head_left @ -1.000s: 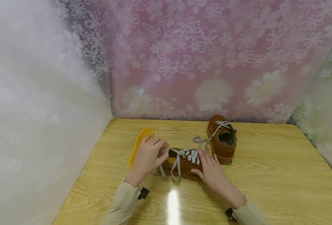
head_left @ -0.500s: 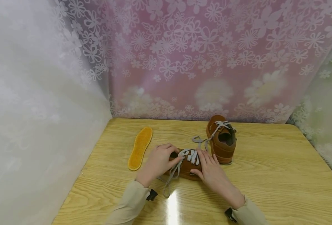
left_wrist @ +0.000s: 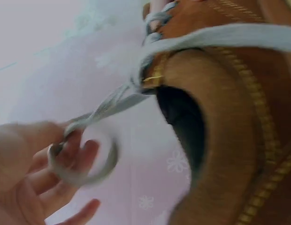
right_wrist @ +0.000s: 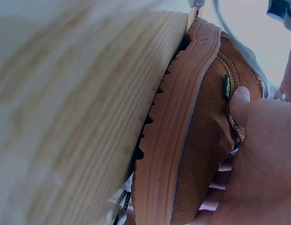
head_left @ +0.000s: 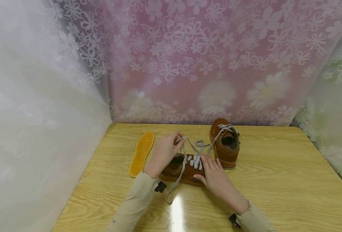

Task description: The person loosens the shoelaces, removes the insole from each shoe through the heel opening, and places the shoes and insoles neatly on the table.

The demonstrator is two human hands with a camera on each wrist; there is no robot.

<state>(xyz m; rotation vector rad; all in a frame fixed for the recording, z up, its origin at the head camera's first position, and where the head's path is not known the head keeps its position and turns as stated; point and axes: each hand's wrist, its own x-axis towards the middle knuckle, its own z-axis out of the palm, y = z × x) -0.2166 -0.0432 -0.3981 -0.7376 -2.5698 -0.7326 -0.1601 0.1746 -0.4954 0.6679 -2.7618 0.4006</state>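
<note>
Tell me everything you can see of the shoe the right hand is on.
The shoe looks like brown suede, with gold stitching and a grooved sole. It stands upright on the table, toe toward the person's right. The right hand grips its front; the left hand pinches its grey lace.

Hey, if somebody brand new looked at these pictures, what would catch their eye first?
Probably the bright orange-yellow insole lying at the left of the wooden table. Next, the nearer brown shoe in the middle, with the left hand pinching its pale lace and the right hand holding its front. Behind everything hangs a pink cloth with white flowers.
</note>
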